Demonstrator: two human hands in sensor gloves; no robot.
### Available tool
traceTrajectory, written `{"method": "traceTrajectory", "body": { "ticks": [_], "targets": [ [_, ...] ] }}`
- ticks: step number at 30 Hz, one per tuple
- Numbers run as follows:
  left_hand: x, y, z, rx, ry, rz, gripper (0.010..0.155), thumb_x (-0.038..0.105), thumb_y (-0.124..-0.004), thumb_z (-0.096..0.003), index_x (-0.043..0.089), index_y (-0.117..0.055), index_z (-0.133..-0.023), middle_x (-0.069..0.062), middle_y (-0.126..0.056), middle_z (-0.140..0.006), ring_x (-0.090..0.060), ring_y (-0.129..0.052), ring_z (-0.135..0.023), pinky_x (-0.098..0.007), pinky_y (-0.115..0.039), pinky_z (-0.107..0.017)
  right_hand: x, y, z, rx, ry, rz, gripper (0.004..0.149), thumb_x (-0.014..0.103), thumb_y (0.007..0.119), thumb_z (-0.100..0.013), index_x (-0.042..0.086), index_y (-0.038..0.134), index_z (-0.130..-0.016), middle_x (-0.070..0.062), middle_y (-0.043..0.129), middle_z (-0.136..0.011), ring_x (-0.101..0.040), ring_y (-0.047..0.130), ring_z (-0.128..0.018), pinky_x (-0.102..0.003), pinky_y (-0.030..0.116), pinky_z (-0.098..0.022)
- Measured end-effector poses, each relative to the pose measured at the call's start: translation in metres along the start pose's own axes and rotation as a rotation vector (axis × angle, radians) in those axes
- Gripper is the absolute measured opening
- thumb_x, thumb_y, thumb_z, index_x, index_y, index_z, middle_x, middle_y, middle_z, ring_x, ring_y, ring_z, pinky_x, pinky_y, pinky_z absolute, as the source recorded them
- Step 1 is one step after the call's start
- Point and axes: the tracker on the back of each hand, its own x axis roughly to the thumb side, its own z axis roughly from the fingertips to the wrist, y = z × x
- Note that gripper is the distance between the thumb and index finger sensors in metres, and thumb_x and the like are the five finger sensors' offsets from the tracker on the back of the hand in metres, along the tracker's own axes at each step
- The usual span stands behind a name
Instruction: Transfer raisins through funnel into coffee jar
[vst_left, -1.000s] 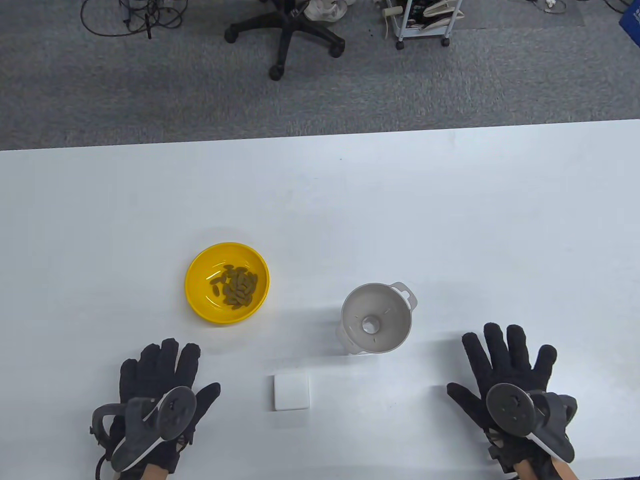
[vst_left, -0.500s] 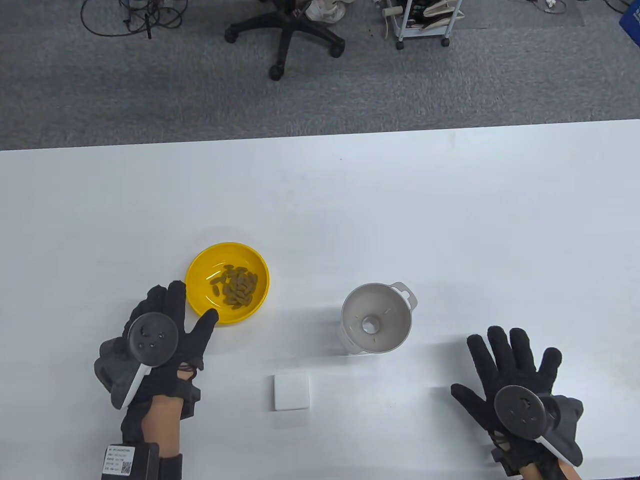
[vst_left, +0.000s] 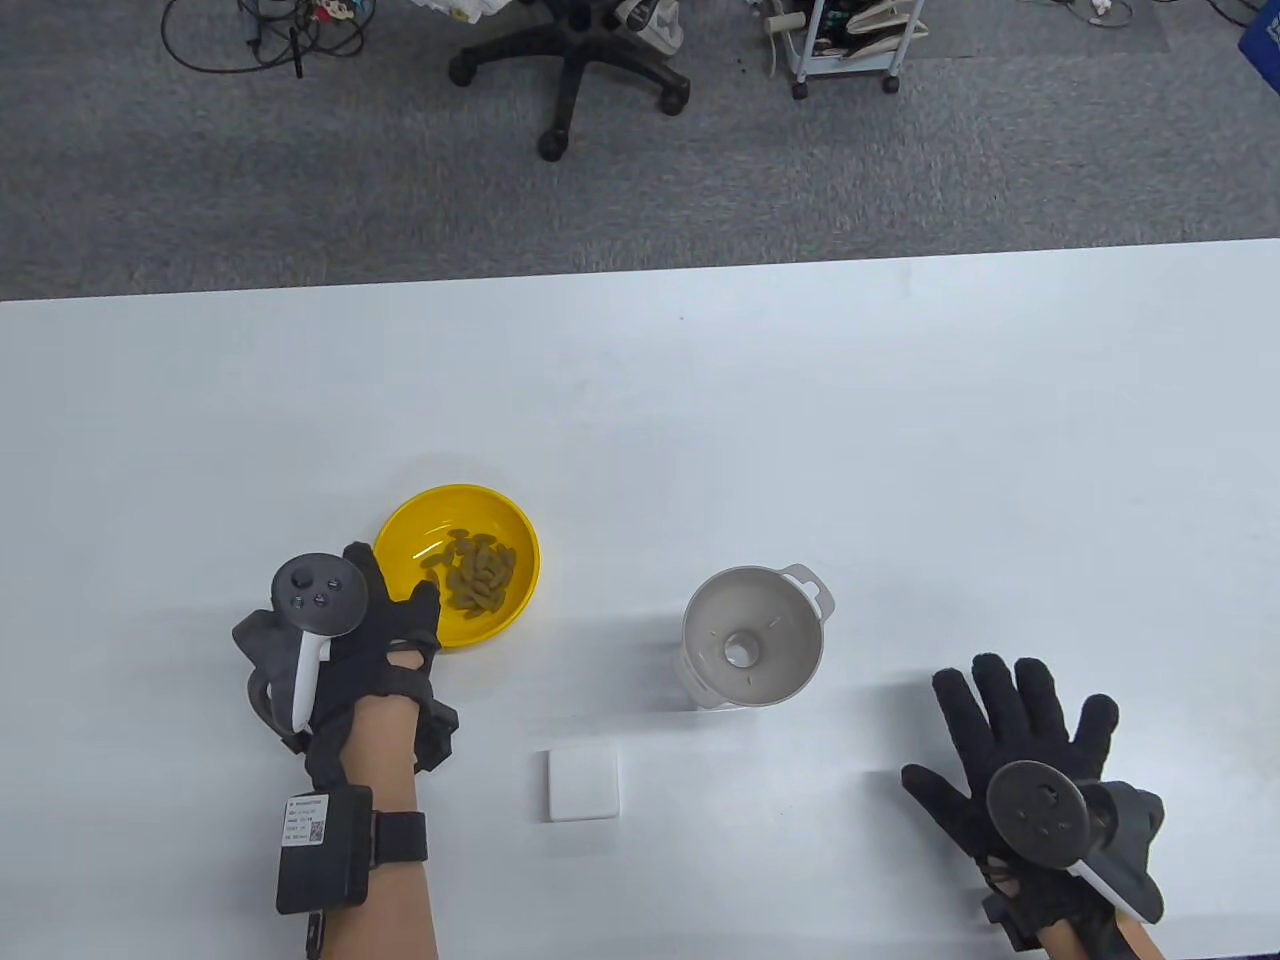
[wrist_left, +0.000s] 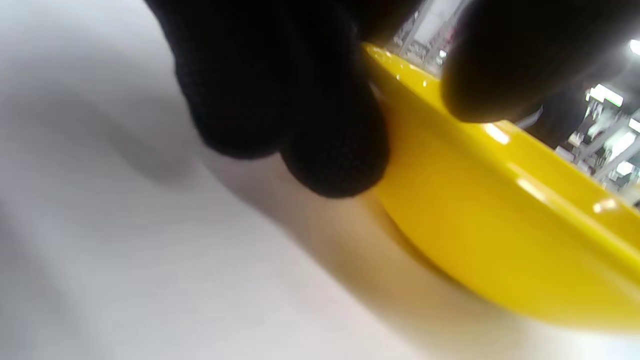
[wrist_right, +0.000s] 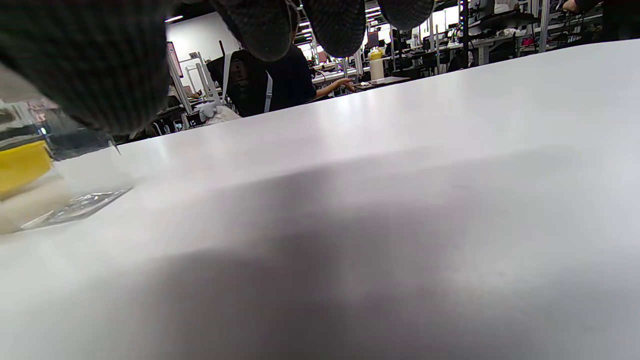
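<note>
Yellow bowl (vst_left: 500, 520) of raisins (vst_left: 475, 577) pinched at its rim in my left grip (vst_left: 385, 625), right grip (vst_left: 1010, 745) flat, empty; next, I judge, lifting it over the funnel (vst_left: 752, 640).

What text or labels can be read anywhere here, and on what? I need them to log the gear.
Nothing can be read.
White sticker with a code square on the black wrist pack: print too small.
Yellow bowl, funnel, white square tile: no markings visible.
</note>
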Motion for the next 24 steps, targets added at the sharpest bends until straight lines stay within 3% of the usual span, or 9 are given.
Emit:
{"method": "traceTrajectory", "body": {
  "ticks": [8,15,24],
  "targets": [
    [0.0,-0.002,-0.002,0.027,0.014,0.059,0.067,0.036,-0.095,-0.0459,0.018,-0.065,-0.103,-0.009,-0.092,-0.09,-0.007,-0.116,-0.036,-0.017,-0.103,-0.026,-0.003,-0.001,-0.001,0.016,0.007,-0.053,0.086,0.068,0.083,-0.038,0.031,0.053,-0.109,-0.011,0.05,-0.12,-0.045,0.044,-0.111,-0.079,0.023,-0.068],
    [0.005,0.005,0.007,0.037,-0.041,0.138,0.059,0.039,-0.092,-0.0468,0.02,-0.066,-0.096,-0.003,-0.091,-0.079,-0.008,-0.116,-0.02,-0.015,-0.103,-0.015,-0.005,-0.001,-0.003,0.031,0.017,-0.072,0.085,0.067,0.083,-0.038,0.031,0.054,-0.109,-0.012,0.052,-0.12,-0.045,0.046,-0.111,-0.079,0.023,-0.068],
    [0.055,0.041,0.04,0.007,-0.189,0.275,0.051,0.042,-0.088,-0.0498,0.026,-0.062,-0.091,0.001,-0.089,-0.074,-0.008,-0.115,-0.019,-0.015,-0.102,-0.014,-0.01,-0.003,-0.001,0.028,0.034,-0.107,0.084,0.067,0.083,-0.038,0.03,0.055,-0.108,-0.012,0.053,-0.119,-0.045,0.048,-0.11,-0.079,0.024,-0.068]
  ]
}}
